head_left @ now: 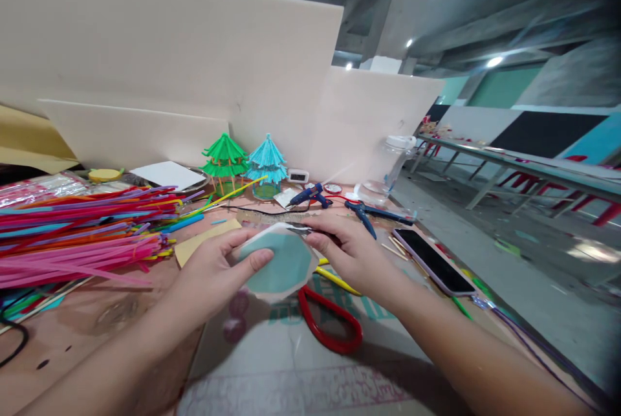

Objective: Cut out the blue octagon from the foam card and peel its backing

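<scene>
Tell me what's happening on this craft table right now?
A person holds a teal octagonal card piece above the table with both hands. The left hand grips its left edge, thumb on top; the right hand pinches the upper right edge, seemingly with a small metal tool that is hard to make out. Below lie red-handled scissors. A pile of coloured straws sits left, two straw pagoda models and a blue glue gun behind, a phone right.
</scene>
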`<act>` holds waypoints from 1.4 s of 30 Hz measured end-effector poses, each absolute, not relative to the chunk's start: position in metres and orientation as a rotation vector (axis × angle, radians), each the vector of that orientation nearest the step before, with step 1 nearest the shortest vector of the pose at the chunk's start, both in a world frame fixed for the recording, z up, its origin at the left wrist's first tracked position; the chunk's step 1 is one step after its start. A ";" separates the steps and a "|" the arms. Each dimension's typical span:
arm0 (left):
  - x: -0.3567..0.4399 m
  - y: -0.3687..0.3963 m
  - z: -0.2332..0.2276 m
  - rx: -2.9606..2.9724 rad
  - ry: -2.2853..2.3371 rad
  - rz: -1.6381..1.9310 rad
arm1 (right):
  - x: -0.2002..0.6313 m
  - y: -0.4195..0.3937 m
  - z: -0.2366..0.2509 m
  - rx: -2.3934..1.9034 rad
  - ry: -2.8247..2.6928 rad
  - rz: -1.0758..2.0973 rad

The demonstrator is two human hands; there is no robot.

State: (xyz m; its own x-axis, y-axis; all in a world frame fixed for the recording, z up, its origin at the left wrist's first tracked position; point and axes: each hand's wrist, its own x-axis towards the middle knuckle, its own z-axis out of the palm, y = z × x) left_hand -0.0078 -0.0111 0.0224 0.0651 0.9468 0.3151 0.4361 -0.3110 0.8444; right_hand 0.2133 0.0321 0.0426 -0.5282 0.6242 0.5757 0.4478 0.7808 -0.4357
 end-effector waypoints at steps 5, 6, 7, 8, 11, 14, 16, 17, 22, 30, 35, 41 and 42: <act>-0.007 -0.013 0.024 1.796 1.389 1.226 | 0.215 0.035 0.041 -0.792 -2.185 0.310; -0.007 -0.013 0.025 1.793 1.385 1.231 | 0.215 0.036 0.042 -0.805 -2.181 0.314; -0.007 -0.013 0.025 1.790 1.383 1.238 | 0.216 0.036 0.042 -0.823 -2.173 0.318; -0.007 -0.013 0.026 1.786 1.381 1.247 | 0.216 0.036 0.043 -0.840 -2.159 0.322; -0.008 -0.012 0.027 1.777 1.373 1.274 | 0.216 0.034 0.047 -0.870 -2.152 0.349; -0.008 -0.012 0.027 1.780 1.363 1.296 | 0.216 0.031 0.049 -0.855 -2.192 0.369; -0.008 -0.012 0.027 1.789 1.357 1.303 | 0.216 0.031 0.048 -0.844 -2.212 0.364; -0.007 -0.013 0.027 1.793 1.355 1.306 | 0.217 0.031 0.048 -0.845 -2.221 0.362; -0.008 -0.012 0.025 1.802 1.365 1.300 | 0.217 0.030 0.048 -0.870 -2.255 0.381; -0.011 -0.012 0.016 1.758 1.395 1.140 | 0.215 0.030 0.049 -0.837 -2.281 0.382; -0.010 -0.013 0.018 1.774 1.407 1.146 | 0.216 0.030 0.049 -0.811 -2.249 0.387; -0.009 -0.014 0.021 1.785 1.402 1.204 | 0.216 0.031 0.049 -0.791 -2.252 0.367; -0.009 -0.014 0.021 1.777 1.399 1.202 | 0.216 0.031 0.049 -0.789 -2.256 0.356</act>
State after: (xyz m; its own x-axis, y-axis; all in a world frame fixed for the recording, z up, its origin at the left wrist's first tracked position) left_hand -0.0089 -0.0136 0.0208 0.0476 0.9533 0.2983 0.4385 -0.2883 0.8513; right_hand 0.2161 0.0307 0.0493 -0.5621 0.6305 0.5353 0.4352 0.7758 -0.4568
